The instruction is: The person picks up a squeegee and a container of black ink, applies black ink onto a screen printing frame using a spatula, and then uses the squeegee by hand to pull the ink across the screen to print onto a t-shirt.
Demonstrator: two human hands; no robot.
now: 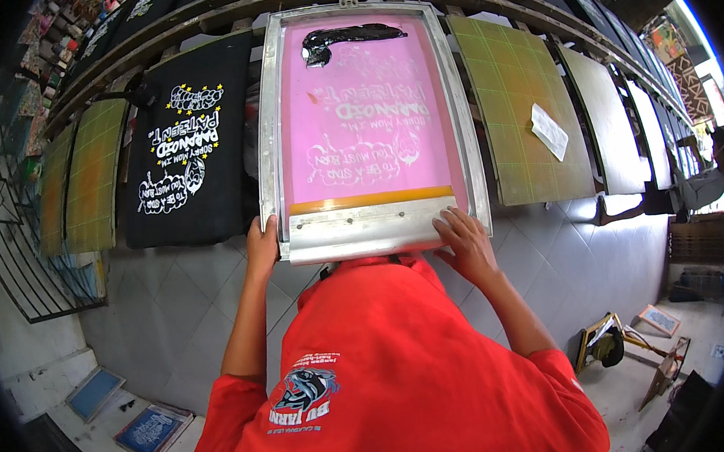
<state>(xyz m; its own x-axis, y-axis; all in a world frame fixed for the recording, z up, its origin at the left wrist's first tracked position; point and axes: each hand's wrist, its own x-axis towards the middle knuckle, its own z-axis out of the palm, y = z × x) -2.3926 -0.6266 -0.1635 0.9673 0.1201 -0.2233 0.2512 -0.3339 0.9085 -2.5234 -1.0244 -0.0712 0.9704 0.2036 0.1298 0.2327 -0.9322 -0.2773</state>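
Note:
A screen-printing frame [444, 80] with pink mesh and reversed white lettering lies in front of me, a blob of black ink [342, 37] near its far end. A squeegee [354, 226] with a metal handle and orange blade rests across the near end. My left hand [262, 247] is closed on the frame's left edge at the near corner. My right hand [462, 240] has its fingers curled over the right end of the squeegee at the frame's near right corner.
Left of the frame, a black shirt [188, 224] with white print and yellow stars lies on a board beside green boards [87, 201]. On the right, a paper [548, 132] lies on another board [533, 174], with more boards beyond. Screens [151, 429] lie lower left, a person [700, 189] far right.

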